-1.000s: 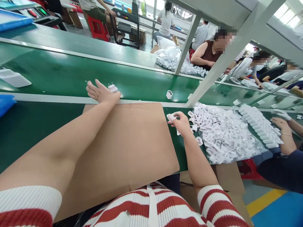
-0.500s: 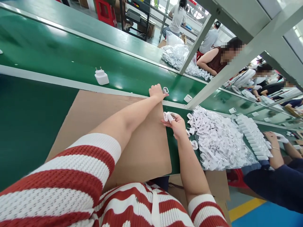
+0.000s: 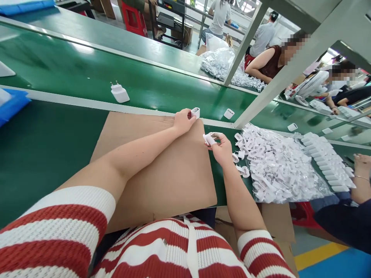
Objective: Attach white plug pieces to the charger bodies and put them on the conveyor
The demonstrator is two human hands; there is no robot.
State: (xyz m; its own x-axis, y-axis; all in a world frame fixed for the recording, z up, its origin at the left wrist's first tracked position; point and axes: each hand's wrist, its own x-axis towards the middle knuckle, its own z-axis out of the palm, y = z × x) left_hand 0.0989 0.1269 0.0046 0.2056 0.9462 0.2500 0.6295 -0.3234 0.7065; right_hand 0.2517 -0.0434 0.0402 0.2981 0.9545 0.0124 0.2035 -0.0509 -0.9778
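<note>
My left hand (image 3: pixel 184 121) is closed on a white charger housing (image 3: pixel 195 112), whose open end with dark slots faces up. It is at the edge of the green conveyor belt, above the far corner of a brown cardboard sheet (image 3: pixel 162 166). Nearer to me, my right hand (image 3: pixel 220 147) pinches a small white plastic part (image 3: pixel 208 139) over the right edge of the cardboard; a white cover is on one finger. Beside that hand, loose white plug pieces (image 3: pixel 242 170) lie at the left of a big heap of white plug parts (image 3: pixel 275 166).
On the green belt (image 3: pixel 72 73) lie a white charger with two pins (image 3: pixel 119 92) and another white housing (image 3: pixel 228 113). A grey post (image 3: pixel 261 81) rises at the belt's edge. Rows of white housings (image 3: pixel 327 162) and a co-worker's arm (image 3: pixel 362 173) are at the right.
My left hand has drawn back from over the belt with the housing, which now stands in its fingers. The right hand keeps its small part. The view has shifted slightly left.
</note>
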